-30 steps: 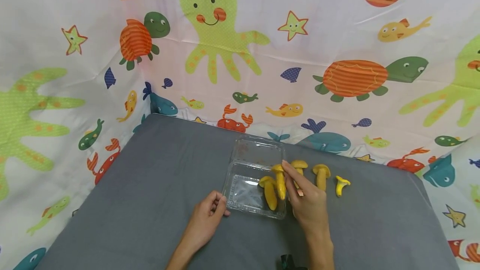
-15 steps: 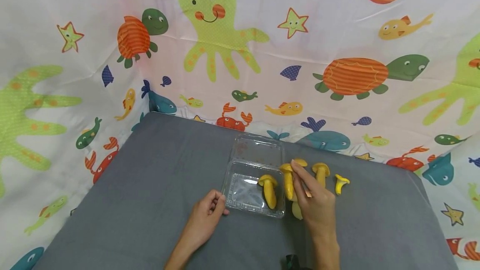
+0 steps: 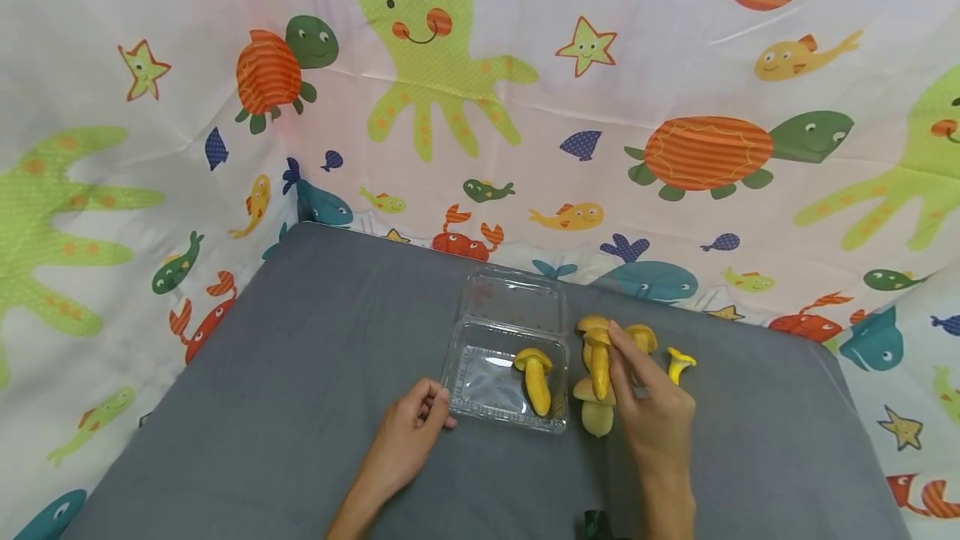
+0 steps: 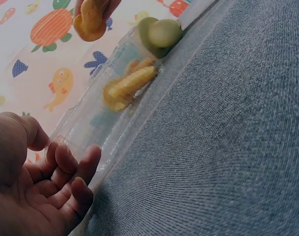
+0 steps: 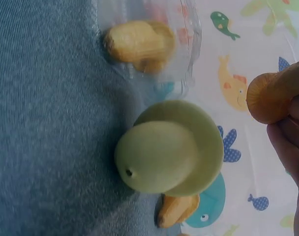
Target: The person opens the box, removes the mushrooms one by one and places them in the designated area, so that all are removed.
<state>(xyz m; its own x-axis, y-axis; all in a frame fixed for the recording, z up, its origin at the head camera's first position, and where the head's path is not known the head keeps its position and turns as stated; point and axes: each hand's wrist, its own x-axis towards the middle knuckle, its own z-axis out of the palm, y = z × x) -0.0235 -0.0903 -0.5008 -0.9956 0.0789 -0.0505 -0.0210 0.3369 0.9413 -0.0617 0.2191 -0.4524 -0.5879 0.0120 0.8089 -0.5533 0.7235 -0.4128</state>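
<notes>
A clear plastic clamshell container [image 3: 480, 417] lies with its lid [image 3: 517, 298] folded back. My left hand [image 3: 408, 432] is at its near-left corner, thumb and index finger pinching the rim; the other fingers curl loosely in the left wrist view. Inside the container, on its right side, rests one yellow toy mushroom [image 3: 537, 390]. My right hand [image 3: 652, 415] pinches another yellow mushroom [image 3: 599, 369] by its cap, stem downward, raised above the cloth to the right of the container. Under it stands a pale, thick-stemmed mushroom [image 5: 159, 157], which hides part of the things behind it.
More toy mushrooms lie right of the container: a tan-capped mushroom [image 3: 592, 323], another brownish-yellow mushroom [image 3: 642, 336] and a small trumpet-shaped yellow mushroom [image 3: 680, 363]. A grey cloth [image 3: 315, 340] covers the table. A printed sea-animal curtain [image 3: 525, 107] surrounds it.
My right hand has moved rightward with the held mushroom, from over the container's right edge to above the loose mushrooms. The pale mushroom has come into view. My left hand stays at the corner.
</notes>
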